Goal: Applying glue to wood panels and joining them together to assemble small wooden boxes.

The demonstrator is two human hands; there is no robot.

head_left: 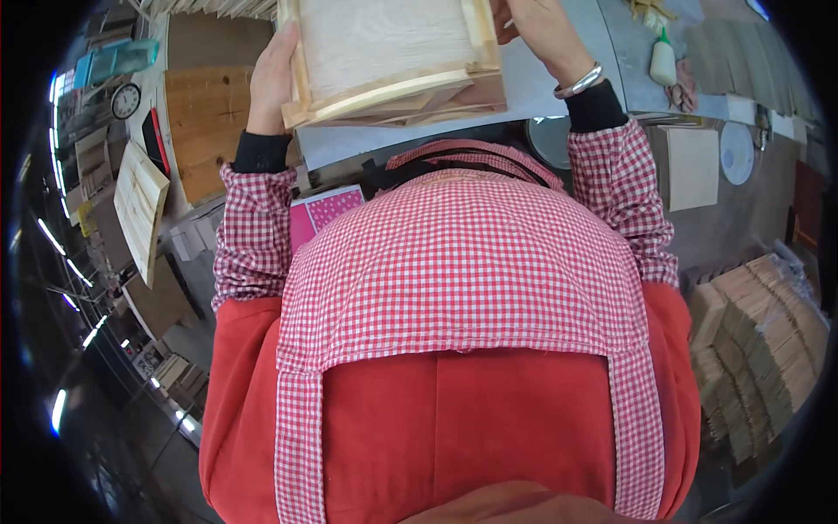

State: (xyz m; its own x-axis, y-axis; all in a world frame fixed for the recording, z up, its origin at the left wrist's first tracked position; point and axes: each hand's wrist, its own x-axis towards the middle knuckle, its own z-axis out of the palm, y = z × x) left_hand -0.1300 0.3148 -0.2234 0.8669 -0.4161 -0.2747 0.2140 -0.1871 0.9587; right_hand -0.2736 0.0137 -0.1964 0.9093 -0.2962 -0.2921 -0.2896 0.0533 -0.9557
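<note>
A shallow wooden box [384, 44] with a pale thin panel and light wood rims is held up at the top of the view, its near side tilted toward me. My left hand [274, 77] grips its left side, the thumb along the rim and the other fingers mostly hidden. At the far right side is my right hand [546, 37], bent fingers against the box's edge, partly cut off by the top of the picture. A silver bangle [580, 80] circles my right wrist. Beneath the box lies a grey-white worktable [585, 44].
On the table's right stand a white glue bottle [662, 63] with a green tip and a crumpled cloth [683, 92]. Stacked wooden slats [759, 349] fill the right side. To the left are a wooden board [140, 210] and a round clock [126, 101]. A pink patterned box [327, 210] sits below the table edge.
</note>
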